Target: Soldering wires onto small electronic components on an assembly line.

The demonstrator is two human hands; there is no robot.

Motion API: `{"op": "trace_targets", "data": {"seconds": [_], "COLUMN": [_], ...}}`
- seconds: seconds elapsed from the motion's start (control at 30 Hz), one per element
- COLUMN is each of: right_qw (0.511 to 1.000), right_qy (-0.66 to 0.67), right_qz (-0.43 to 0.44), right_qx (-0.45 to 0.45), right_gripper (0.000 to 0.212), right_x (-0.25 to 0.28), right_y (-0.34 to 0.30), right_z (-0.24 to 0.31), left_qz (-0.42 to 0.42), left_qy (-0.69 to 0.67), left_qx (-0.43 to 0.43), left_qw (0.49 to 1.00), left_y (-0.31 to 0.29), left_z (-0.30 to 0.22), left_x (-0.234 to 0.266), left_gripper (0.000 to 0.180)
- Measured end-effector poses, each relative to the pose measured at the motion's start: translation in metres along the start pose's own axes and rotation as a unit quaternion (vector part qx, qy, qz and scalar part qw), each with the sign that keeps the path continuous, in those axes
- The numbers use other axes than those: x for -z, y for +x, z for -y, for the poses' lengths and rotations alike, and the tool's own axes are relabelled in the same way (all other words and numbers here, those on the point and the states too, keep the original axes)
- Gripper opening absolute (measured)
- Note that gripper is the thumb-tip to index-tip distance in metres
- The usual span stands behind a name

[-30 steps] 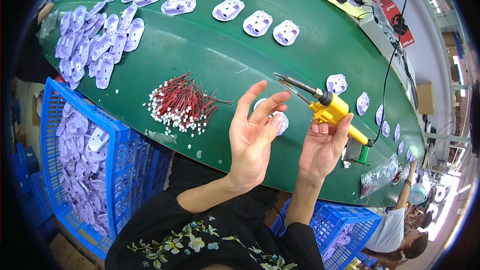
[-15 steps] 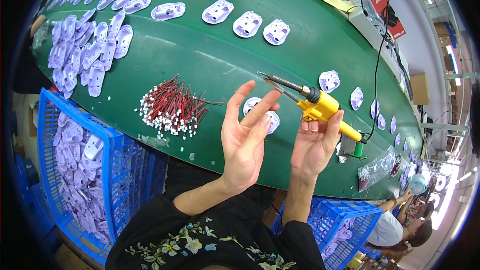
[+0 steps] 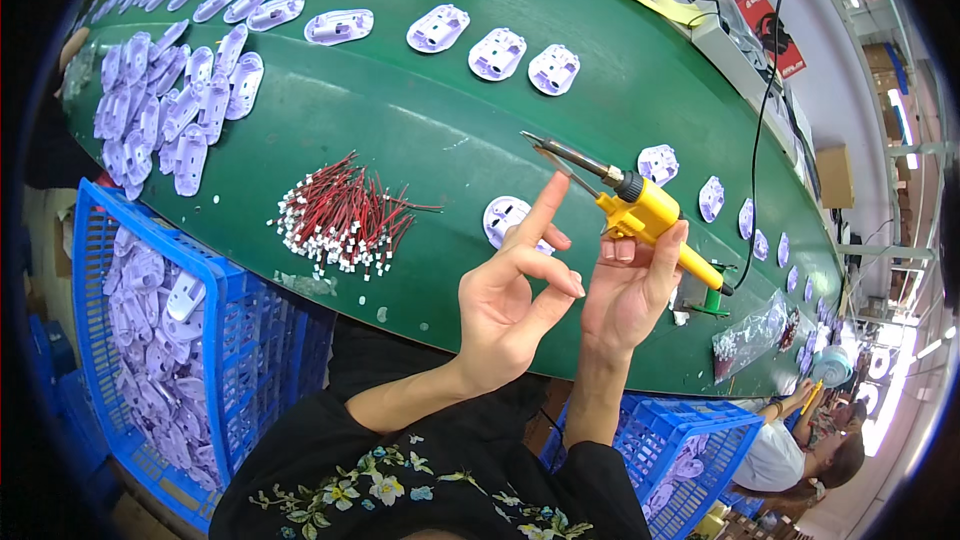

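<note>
Right hand: while its thumb and fingers close around the yellow handle, the right hand (image 3: 630, 295) holds the soldering iron (image 3: 645, 210) up above the worktop (image 3: 430, 150), tip slanting up and left.
Left hand: partly open, nothing seen in the grip of the left hand (image 3: 505, 315); index finger straight, its tip at the thin metal tube beneath the iron's shaft, contact unclear; other fingers bent.
Nearest shell: one pale lilac shell (image 3: 503, 218) lies behind the left hand, partly covered by it.
Wires: loose pile of red and dark wires (image 3: 350, 210) with white connectors, left of the hands, toward the near edge.
Right of hands: green stand (image 3: 712, 302), then clear bag (image 3: 745, 345), both along the near edge.
Other shells: heap of shells (image 3: 180, 105) by the left end; spaced row of shells (image 3: 497, 53) nearer the far edge, trailing to the right end.
Cable: black cable (image 3: 757, 130) from the iron's handle, up past the far edge.
Below near edge: large blue crate (image 3: 222, 360) of shells at left, smaller blue crate (image 3: 722, 460) at right.
Right end: co-worker (image 3: 775, 455), white top.
</note>
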State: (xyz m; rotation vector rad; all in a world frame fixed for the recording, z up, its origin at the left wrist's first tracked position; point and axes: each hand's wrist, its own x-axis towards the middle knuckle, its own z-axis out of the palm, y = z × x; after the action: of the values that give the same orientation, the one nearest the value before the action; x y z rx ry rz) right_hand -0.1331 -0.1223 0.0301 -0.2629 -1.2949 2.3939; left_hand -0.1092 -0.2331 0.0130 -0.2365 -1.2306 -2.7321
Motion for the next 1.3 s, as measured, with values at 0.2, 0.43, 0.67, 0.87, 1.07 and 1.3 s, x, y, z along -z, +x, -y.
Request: {"op": "trace_targets", "data": {"seconds": [0.2, 0.43, 0.67, 0.87, 1.07, 1.3], "right_qw": [0.999, 0.999, 0.998, 0.993, 0.988, 0.994], "right_qy": [-0.031, -0.047, -0.063, 0.037, 0.059, 0.020], "right_qz": [0.017, 0.008, -0.011, -0.054, -0.057, -0.063], "right_qx": [0.004, -0.008, -0.009, -0.102, -0.133, -0.085], "right_gripper": [0.024, 0.024, 0.022, 0.024, 0.024, 0.024], "right_x": [-0.002, -0.001, -0.006, -0.006, -0.016, -0.033], "right_y": [0.000, -0.001, -0.002, 0.006, -0.002, -0.012], "right_z": [-0.001, -0.004, -0.003, -0.002, -0.016, -0.027], "left_qz": [-0.001, 0.022, 0.025, -0.056, -0.049, -0.082], "left_qy": [0.021, 0.079, 0.123, 0.262, 0.262, 0.182], "left_qx": [0.018, 0.002, -0.001, -0.026, 0.037, 0.094], "left_qw": [1.000, 0.997, 0.992, 0.963, 0.963, 0.975], "left_y": [0.000, 0.001, 0.003, 0.004, 0.013, 0.015], "left_z": [-0.001, -0.002, 0.000, 0.005, 0.016, 0.009], "left_x": [0.001, 0.005, 0.006, 0.003, 0.007, 0.014], "left_gripper": [0.010, 0.011, 0.011, 0.023, 0.031, 0.024]}}
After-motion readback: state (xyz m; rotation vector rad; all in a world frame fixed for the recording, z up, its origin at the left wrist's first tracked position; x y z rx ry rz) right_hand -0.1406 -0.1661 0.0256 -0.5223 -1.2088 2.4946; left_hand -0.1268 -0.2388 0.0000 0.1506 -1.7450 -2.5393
